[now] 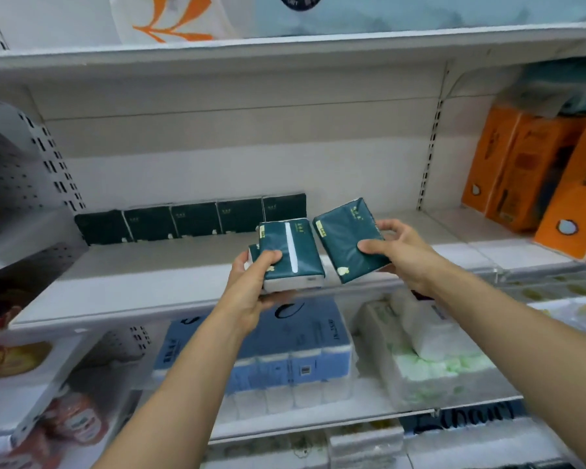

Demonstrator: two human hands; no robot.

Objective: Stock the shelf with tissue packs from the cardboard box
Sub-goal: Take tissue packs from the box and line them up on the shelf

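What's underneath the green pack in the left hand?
Under the striped pack a second green pack peeks out; the left hand hides most of it.

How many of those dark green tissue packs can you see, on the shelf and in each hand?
Row at the back of the shelf: 5
Left hand: 2, one mostly hidden behind the other
Right hand: 1
Total: 8

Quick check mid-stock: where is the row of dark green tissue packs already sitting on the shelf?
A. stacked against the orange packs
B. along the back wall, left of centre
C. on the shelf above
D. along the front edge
B: the row of dark green tissue packs stands along the back of the shelf, left of centre, apart from the orange packs at the right.
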